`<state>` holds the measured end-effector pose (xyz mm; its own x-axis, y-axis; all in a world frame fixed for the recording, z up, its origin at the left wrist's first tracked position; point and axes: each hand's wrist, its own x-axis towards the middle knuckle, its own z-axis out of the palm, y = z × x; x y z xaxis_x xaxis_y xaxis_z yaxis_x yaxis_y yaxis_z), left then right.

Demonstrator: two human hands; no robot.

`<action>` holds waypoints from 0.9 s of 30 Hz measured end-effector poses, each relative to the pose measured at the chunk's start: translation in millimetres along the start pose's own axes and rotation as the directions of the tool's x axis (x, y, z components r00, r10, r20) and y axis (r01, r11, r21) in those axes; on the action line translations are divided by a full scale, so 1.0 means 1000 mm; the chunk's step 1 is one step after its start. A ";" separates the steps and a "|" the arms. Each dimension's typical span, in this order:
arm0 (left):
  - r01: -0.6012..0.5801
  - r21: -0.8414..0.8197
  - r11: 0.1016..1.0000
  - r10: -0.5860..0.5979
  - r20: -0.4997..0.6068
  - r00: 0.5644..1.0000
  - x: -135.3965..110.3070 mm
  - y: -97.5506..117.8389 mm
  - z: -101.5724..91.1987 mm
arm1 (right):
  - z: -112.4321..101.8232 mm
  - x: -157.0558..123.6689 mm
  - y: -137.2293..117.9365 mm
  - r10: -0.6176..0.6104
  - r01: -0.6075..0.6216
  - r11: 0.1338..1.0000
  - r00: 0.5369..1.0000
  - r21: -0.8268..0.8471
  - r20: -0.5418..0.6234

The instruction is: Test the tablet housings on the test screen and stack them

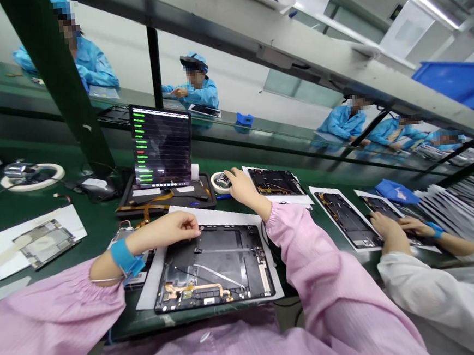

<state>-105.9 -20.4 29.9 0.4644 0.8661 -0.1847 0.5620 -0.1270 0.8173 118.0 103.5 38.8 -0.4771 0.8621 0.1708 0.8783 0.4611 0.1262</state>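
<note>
An opened black tablet housing [211,267] lies on white paper [219,218] in front of me, with an orange flex cable [196,288] along its lower edge. My left hand [174,230] rests with curled fingers on the housing's upper edge; anything small in them is hidden. My right hand [238,185] grips a roll of tape [221,182] farther up the bench. Another open housing [275,181] lies just right of that roll. A co-worker's hands [392,228] work on a separate black housing [381,205] to my right.
A tablet showing green bars [161,145] stands in a dark tray [205,193] on the green bench. A metal panel [45,243] lies on paper at left. Several white-wrapped panels [461,209] are stacked at right. A glass partition [257,126] separates me from blue-clad workers.
</note>
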 end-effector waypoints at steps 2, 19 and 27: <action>-0.017 -0.019 1.000 0.016 -0.024 1.000 0.001 -0.002 0.000 | -0.003 0.012 -0.005 -0.044 0.044 0.999 0.999 -0.009 -0.001; -0.089 -0.212 0.973 -0.002 -0.394 0.919 0.005 -0.008 -0.014 | 0.025 -0.079 -0.021 -0.070 0.091 0.888 0.996 0.451 -0.063; -0.225 -0.334 0.915 -0.094 -0.720 0.687 -0.003 0.002 -0.024 | 0.030 -0.075 -0.020 -0.042 0.072 0.770 0.997 0.634 -0.063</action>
<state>-122.6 -11.2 45.3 -0.2265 0.9555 0.1891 0.1810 -0.1495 0.9721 136.9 35.6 -5.5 -0.5141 0.8271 0.2270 0.6605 0.5507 -0.5104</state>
